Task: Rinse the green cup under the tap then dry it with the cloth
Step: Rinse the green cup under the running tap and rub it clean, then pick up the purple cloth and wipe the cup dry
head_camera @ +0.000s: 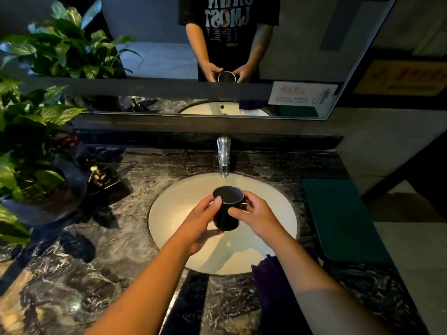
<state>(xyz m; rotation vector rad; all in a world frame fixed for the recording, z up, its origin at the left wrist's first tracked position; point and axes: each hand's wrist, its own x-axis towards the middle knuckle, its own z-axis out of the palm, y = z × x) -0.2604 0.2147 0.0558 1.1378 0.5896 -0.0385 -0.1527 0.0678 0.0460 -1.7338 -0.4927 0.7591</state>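
Observation:
The dark green cup (227, 213) is held upright over the white sink basin (174, 213), just below and in front of the chrome tap (223, 155). My left hand (200, 223) wraps its left side, thumb on the rim. Gripping the right side by the handle is my right hand (256, 216). No water stream is visible from the tap. A dark purple cloth (266, 274) lies on the counter at the basin's front right, partly under my right forearm.
Black marble counter (96, 274) surrounds the basin. A large potted plant (31, 141) fills the left side, with a soap dispenser (96, 175) beside it. A green pad (343, 218) lies on the right. A mirror (169, 56) hangs behind the tap.

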